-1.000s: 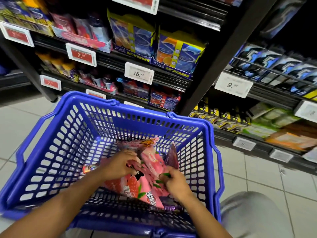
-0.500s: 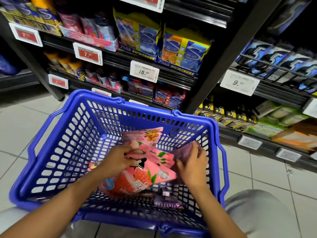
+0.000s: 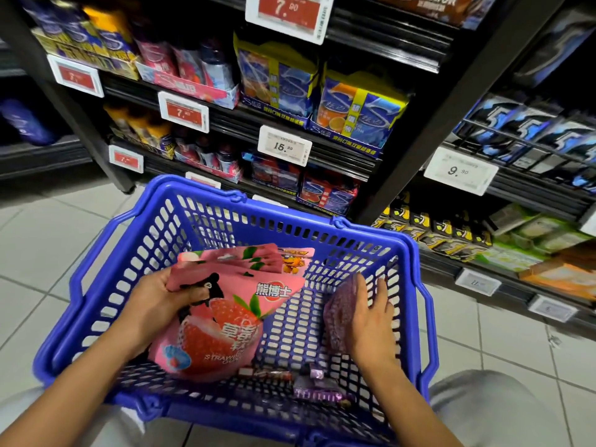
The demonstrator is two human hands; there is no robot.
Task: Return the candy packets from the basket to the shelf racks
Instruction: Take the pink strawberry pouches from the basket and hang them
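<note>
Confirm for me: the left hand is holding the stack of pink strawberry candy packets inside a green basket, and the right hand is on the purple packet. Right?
Not quite. The head view shows the basket is blue, not green. The rest holds: the left hand grips the pink strawberry packets inside it, and the right hand is on the purple packet.

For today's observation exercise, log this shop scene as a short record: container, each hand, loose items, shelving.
Container: blue basket
Left hand: grips pink strawberry packets
Right hand: fingers straight against purple packet
Loose items: small purple sweets on basket floor
Shelving: shelf racks behind basket, price tags on edges
</note>
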